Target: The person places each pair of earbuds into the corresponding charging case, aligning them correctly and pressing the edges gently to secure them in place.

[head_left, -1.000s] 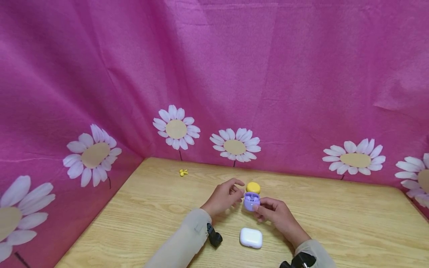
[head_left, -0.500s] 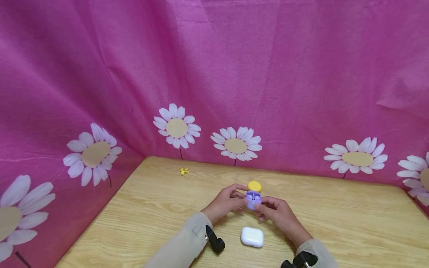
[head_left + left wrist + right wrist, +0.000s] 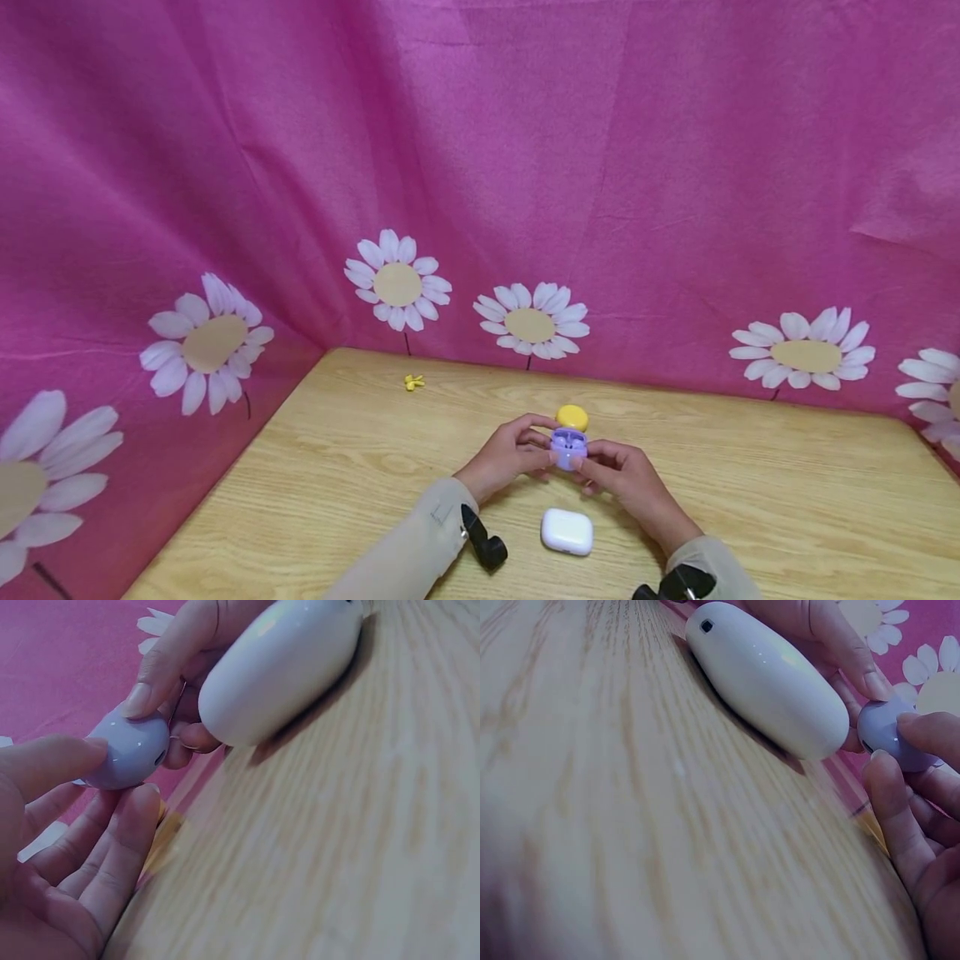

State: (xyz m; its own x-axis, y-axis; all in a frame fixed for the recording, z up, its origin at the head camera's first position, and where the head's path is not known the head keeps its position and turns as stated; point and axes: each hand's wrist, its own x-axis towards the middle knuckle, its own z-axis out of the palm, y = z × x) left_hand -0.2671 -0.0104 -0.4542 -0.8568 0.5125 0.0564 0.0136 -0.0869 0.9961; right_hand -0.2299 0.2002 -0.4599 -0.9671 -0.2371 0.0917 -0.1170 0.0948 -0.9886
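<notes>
Between both hands is a purple earbud case (image 3: 569, 458), its lid raised and earbuds visible in its slots in the head view. My left hand (image 3: 501, 461) grips its left side with thumb and fingers. From the right, my right hand (image 3: 626, 483) pinches it, thumb on the front. In the left wrist view the rounded purple case (image 3: 131, 750) shows thumbs on its front and fingers behind and below. Just behind it lies a round yellow case (image 3: 572, 417), partly covered by the purple lid. A white earbud case (image 3: 567, 532) rests shut on the table, nearer the person.
Two small yellow earbuds (image 3: 413, 382) lie near the far left edge of the wooden table (image 3: 337, 467). A pink cloth (image 3: 600, 167) with daisies hangs behind and along the left side.
My left hand has moved right onto the purple case and now holds its left side. The right hand keeps its hold, and the other cases stay in place.
</notes>
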